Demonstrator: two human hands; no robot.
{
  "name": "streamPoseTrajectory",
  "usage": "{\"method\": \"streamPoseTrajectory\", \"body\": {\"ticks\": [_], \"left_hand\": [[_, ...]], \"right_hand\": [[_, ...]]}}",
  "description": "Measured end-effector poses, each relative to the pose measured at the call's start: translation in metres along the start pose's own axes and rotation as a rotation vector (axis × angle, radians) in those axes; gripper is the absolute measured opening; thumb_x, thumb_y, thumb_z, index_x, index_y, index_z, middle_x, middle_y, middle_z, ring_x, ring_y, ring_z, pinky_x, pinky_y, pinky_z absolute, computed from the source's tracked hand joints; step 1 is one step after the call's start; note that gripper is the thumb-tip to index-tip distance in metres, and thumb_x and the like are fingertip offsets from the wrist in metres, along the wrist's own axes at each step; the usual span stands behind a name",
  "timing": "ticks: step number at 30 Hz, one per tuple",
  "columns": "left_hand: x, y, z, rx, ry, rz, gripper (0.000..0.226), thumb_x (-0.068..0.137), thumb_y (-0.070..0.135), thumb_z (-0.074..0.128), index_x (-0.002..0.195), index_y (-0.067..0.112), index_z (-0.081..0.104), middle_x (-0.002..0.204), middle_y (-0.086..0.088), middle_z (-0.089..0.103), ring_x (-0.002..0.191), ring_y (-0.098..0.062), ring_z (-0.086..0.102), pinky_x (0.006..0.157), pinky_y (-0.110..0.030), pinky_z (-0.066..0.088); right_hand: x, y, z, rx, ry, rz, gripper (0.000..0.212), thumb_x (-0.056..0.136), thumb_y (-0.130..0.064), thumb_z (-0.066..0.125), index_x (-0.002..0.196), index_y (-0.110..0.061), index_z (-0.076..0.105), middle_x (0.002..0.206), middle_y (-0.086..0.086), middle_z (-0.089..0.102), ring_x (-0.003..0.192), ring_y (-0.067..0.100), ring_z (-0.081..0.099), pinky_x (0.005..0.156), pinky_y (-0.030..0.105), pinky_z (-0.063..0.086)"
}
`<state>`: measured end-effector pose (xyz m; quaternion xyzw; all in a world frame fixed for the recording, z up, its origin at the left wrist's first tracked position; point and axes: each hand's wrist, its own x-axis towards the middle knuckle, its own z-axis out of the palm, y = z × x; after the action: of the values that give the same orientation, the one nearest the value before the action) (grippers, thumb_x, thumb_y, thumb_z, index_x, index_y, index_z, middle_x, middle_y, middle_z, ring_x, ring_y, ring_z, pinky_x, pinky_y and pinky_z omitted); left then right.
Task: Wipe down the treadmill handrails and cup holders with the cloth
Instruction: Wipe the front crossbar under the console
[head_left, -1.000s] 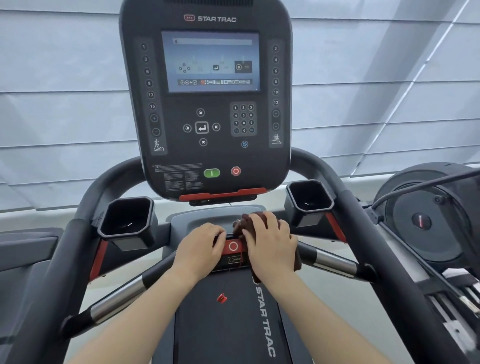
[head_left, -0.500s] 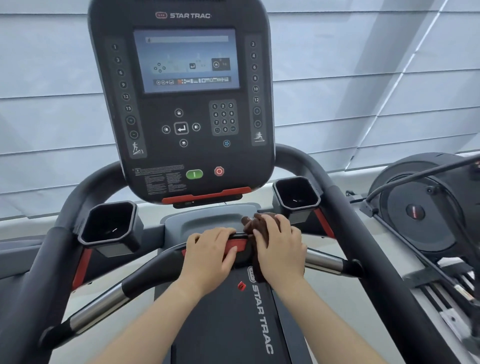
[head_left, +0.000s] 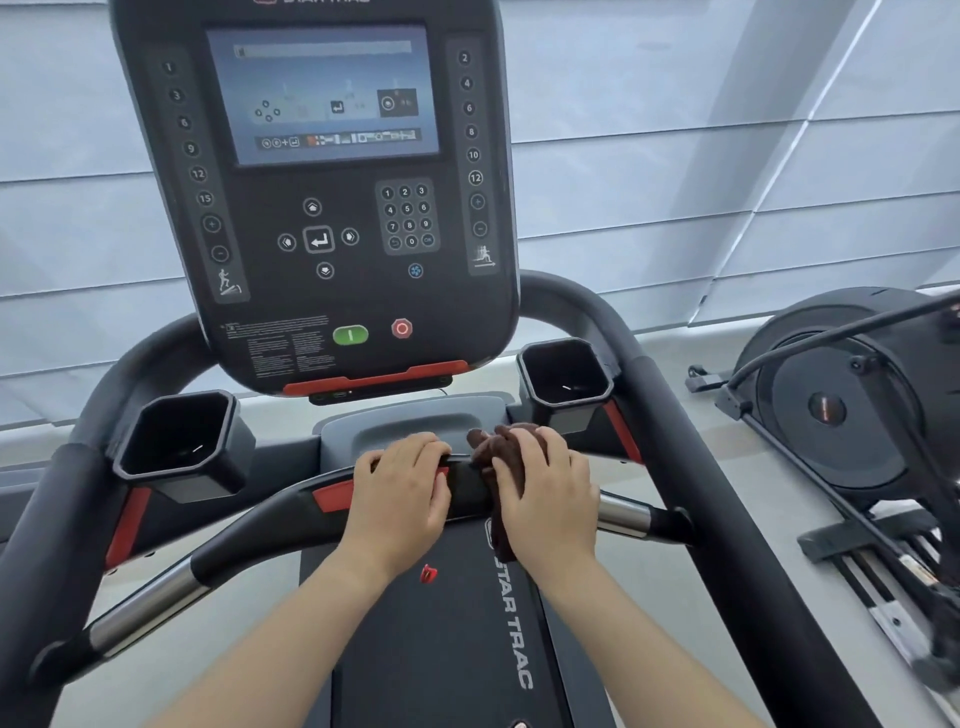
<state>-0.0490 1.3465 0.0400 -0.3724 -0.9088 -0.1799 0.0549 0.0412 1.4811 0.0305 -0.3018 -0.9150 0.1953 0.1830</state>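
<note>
Both forearms are bare, with no sleeves, and each hand (head_left: 400, 499) ungloved.

hands 2 (head_left: 400, 499) (head_left: 550, 499) | cloth 1 (head_left: 506, 457) | cup holders 2 (head_left: 176, 447) (head_left: 566, 379) | console 1 (head_left: 322, 208)

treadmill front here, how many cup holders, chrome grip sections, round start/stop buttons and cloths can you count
Black octagonal cup holders: 2 (left, right)
Shiny chrome grip sections on the crossbar: 2 (left, right)
Start/stop buttons: 2 (green, red)
Dark brown cloth under the right hand: 1
Total: 7
</note>
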Motion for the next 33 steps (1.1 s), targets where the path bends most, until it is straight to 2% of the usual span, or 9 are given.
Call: {"method": "streamPoseTrajectory", "body": {"ticks": [4, 11, 13, 18, 20, 23, 28, 30, 33], "left_hand": [[0.002, 0.023, 0.007, -0.038, -0.016, -0.013, 0.030, 0.083, 0.029, 0.047, 0.111, 0.022, 0.057, 0.117, 0.006, 0.060, 0.111, -0.015, 0.054, 0.097, -0.044, 0.031], [0.008, 0.043, 0.016, -0.038, -0.045, -0.013, 0.022, 0.085, 0.028, 0.051, 0.106, 0.026, 0.056, 0.114, 0.010, 0.059, 0.109, -0.012, 0.053, 0.103, -0.048, 0.025], [0.010, 0.051, 0.020, -0.022, -0.059, 0.001, 0.021, 0.085, 0.029, 0.050, 0.105, 0.027, 0.056, 0.111, 0.010, 0.059, 0.107, -0.012, 0.054, 0.103, -0.048, 0.024], [0.013, 0.075, 0.030, -0.017, -0.098, 0.029, 0.019, 0.087, 0.029, 0.049, 0.103, 0.027, 0.058, 0.107, 0.011, 0.062, 0.105, -0.012, 0.054, 0.104, -0.049, 0.022], [0.014, 0.078, 0.032, -0.020, -0.098, 0.028, 0.017, 0.086, 0.029, 0.050, 0.102, 0.028, 0.058, 0.106, 0.011, 0.062, 0.105, -0.012, 0.055, 0.104, -0.050, 0.022], [0.015, 0.079, 0.032, -0.025, -0.096, 0.030, 0.016, 0.086, 0.028, 0.051, 0.100, 0.029, 0.059, 0.105, 0.013, 0.063, 0.104, -0.011, 0.055, 0.104, -0.050, 0.021], [0.017, 0.082, 0.033, -0.032, -0.110, 0.018, 0.014, 0.086, 0.028, 0.050, 0.097, 0.030, 0.059, 0.102, 0.014, 0.062, 0.100, -0.011, 0.055, 0.103, -0.049, 0.020], [0.019, 0.086, 0.036, -0.032, -0.124, 0.027, 0.014, 0.087, 0.028, 0.048, 0.096, 0.030, 0.058, 0.099, 0.014, 0.062, 0.097, -0.011, 0.056, 0.103, -0.047, 0.019], [0.024, 0.090, 0.041, -0.044, -0.171, 0.053, 0.015, 0.088, 0.030, 0.045, 0.095, 0.031, 0.058, 0.098, 0.014, 0.062, 0.094, -0.010, 0.056, 0.100, -0.043, 0.019]], "right_hand": [[-0.012, 0.029, -0.002, 0.064, 0.047, 0.035, 0.035, 0.090, -0.041, 0.051, 0.122, -0.029, 0.051, 0.128, -0.002, 0.053, 0.098, 0.029, 0.052, 0.076, 0.043, 0.047], [0.002, 0.098, -0.018, 0.010, -0.044, 0.391, 0.034, 0.093, -0.042, 0.044, 0.123, -0.025, 0.051, 0.133, 0.002, 0.049, 0.111, 0.034, 0.045, 0.084, 0.048, 0.041], [0.001, 0.097, -0.020, 0.011, -0.051, 0.373, 0.033, 0.094, -0.042, 0.043, 0.121, -0.026, 0.051, 0.133, 0.000, 0.048, 0.112, 0.032, 0.045, 0.086, 0.048, 0.041], [-0.012, 0.075, -0.016, 0.044, -0.065, 0.100, 0.035, 0.093, -0.042, 0.044, 0.126, -0.030, 0.045, 0.136, -0.003, 0.045, 0.112, 0.028, 0.045, 0.085, 0.046, 0.044], [-0.016, 0.078, -0.015, 0.055, -0.068, 0.058, 0.036, 0.093, -0.042, 0.045, 0.127, -0.031, 0.044, 0.137, -0.003, 0.043, 0.111, 0.027, 0.045, 0.084, 0.046, 0.045], [-0.018, 0.096, -0.016, 0.042, -0.059, 0.102, 0.037, 0.092, -0.040, 0.047, 0.127, -0.030, 0.045, 0.139, -0.003, 0.042, 0.114, 0.028, 0.044, 0.083, 0.046, 0.045], [-0.017, 0.120, -0.020, 0.033, -0.040, 0.310, 0.038, 0.094, -0.043, 0.043, 0.128, -0.028, 0.045, 0.139, 0.000, 0.042, 0.114, 0.030, 0.043, 0.084, 0.048, 0.045], [-0.017, 0.117, -0.018, 0.017, -0.041, 0.313, 0.038, 0.094, -0.043, 0.042, 0.129, -0.028, 0.044, 0.140, 0.000, 0.041, 0.115, 0.029, 0.042, 0.085, 0.048, 0.045], [-0.020, 0.113, -0.018, 0.002, -0.057, 0.216, 0.037, 0.094, -0.041, 0.044, 0.128, -0.029, 0.044, 0.142, -0.001, 0.039, 0.119, 0.028, 0.040, 0.085, 0.047, 0.045]]}}
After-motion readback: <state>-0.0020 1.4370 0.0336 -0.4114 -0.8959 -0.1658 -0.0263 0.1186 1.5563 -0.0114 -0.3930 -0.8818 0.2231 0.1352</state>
